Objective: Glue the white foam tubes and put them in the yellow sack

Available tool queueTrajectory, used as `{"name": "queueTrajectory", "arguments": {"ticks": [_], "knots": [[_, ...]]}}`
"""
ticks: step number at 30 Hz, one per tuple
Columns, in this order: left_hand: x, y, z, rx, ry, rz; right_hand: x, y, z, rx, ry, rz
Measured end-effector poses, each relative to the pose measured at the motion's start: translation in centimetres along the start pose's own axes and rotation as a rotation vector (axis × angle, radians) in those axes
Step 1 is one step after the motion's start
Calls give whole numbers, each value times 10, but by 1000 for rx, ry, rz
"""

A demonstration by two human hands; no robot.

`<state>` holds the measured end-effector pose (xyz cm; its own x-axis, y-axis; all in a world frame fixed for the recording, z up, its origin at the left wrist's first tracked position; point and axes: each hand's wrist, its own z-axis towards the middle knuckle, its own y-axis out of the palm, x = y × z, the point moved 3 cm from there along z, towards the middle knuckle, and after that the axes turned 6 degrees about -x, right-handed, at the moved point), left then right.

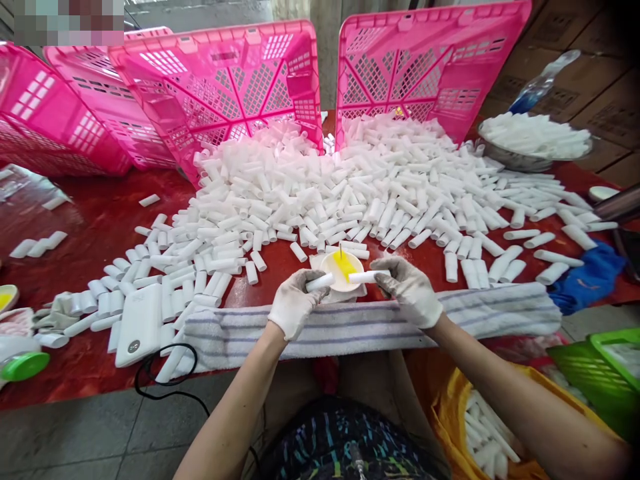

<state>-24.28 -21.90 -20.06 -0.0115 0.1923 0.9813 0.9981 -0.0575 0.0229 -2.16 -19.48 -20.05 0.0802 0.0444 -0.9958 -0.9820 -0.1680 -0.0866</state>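
The left hand (293,303), gloved, was closed around a short white tube (320,282), and the right hand (410,290), also gloved, pinched a thinner white stick (367,275) by its end. Both pieces were held end toward end just above a small dish (327,263) of yellow paste, which sat on the red tabletop (100,227) beside a striped towel (350,327) laid along the near edge.

Judging by how things lay, the work was far from over. A huge heap of tubes (350,193) spread across the tabletop from the tipped pink baskets (225,80) almost down to the dish, with looser rows off to the left and right. An orange bag (450,400) by the person's right knee held only a modest layer of white pieces (487,433), probably the finished ones, though that could not be told for sure. A metal bowl (520,161) at the far right was heaped with more white sticks. So one pair was in hand, a small share looked done, and the bulk of the heap remained.
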Motion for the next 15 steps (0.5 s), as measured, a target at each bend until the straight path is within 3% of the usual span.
{"name": "queueTrajectory", "arguments": {"ticks": [9,12,15], "knots": [[20,24,-23,-98,102,159,-7,5,-6,-156,267,232],[22,26,-28,-102,54,173,-14,4,-11,-93,178,96],[22,34,-31,-202,-3,250,-31,5,-24,-18,-67,-168]]}}
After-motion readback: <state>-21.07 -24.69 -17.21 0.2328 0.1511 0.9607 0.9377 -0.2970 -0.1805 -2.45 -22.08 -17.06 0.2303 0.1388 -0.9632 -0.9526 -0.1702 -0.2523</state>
